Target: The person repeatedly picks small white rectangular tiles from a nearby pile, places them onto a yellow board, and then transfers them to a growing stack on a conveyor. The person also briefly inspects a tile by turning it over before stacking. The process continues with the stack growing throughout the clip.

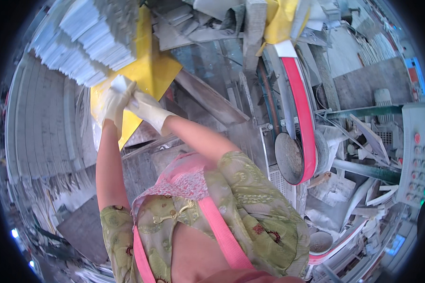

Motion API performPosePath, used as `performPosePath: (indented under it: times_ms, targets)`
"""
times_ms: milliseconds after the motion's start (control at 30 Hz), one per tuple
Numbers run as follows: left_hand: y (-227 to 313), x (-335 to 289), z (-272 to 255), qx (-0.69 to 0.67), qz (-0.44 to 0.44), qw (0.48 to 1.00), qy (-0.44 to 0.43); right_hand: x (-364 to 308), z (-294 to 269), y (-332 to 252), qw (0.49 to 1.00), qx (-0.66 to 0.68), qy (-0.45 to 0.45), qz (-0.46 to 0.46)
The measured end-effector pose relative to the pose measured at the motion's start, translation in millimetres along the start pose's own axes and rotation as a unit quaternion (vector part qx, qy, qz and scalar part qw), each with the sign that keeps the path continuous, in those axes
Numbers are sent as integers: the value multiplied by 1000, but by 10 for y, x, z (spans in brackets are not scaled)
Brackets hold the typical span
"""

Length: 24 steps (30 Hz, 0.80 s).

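Observation:
Pale gloves cover both my hands, which are brought together over a yellow sheet (151, 70) at the upper left. My left hand (111, 104) is closed round a small white block-like piece (121, 83). Pressed against its right side, my right hand (148, 108) has its fingers closed at the same piece; blur and the gloves hide the exact grip. Just beyond my hands rise stacks of thin grey-white strips (92, 35), their near ends over the yellow sheet.
Long grey strips (42, 108) stand in rows along the left. A belt machine with a red belt (300, 108) and a round wheel (288, 155) is at the right. Farther right is a control panel (414, 155) with buttons. A slanted board (210, 96) lies right of the yellow sheet.

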<state>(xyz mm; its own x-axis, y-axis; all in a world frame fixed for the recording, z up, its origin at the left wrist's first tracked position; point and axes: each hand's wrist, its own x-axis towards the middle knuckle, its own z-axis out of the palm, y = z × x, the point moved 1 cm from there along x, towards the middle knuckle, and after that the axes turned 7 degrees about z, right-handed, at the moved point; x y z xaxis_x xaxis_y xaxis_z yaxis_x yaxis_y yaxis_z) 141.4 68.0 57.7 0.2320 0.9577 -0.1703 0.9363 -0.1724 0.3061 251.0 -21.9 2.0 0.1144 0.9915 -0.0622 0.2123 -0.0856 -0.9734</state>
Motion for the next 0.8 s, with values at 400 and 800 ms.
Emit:
performPosePath:
  times_ms: [400,800]
  targets:
    - [-34,-235,151,-140,25,986,84,-591,-4014,997,801,-391,452,41]
    - [-361,-17,267,-54,-4,995,83,-531,-4703,1613,666,-538,495,151]
